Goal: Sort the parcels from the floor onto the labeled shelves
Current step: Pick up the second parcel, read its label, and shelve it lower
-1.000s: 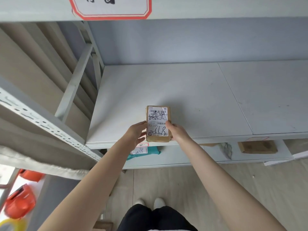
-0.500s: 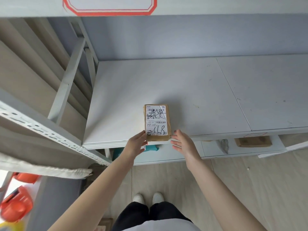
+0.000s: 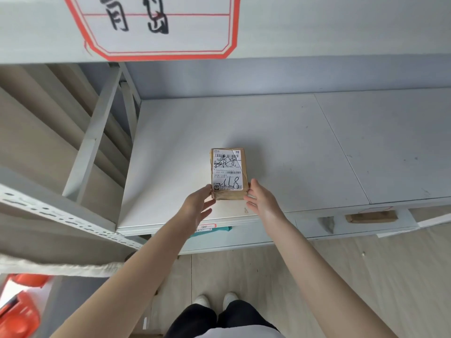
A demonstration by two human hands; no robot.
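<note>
A small brown cardboard parcel [image 3: 229, 173] with a white shipping label and handwritten marks lies flat on the white shelf board [image 3: 292, 142], a little in from the front edge. My left hand [image 3: 198, 206] is at its near left corner and my right hand [image 3: 262, 200] at its near right corner. Both hands have their fingers spread, and the thumbs touch the parcel's lower sides without closing around it. Overhead, on the beam of the shelf above, is a red-bordered label [image 3: 158, 25] with handwritten characters.
The lower shelf holds a teal parcel [image 3: 212, 229], a grey packet [image 3: 327, 224] and a flat brown parcel [image 3: 371, 217]. A perforated grey upright [image 3: 61, 215] and diagonal braces bound the shelf on the left. Orange objects [image 3: 19, 318] lie at the bottom left. Wooden floor is under my feet.
I set the parcel down at the shelf's front edge and let go. It now lies further in from the edge, with both open hands back at its near corners.
</note>
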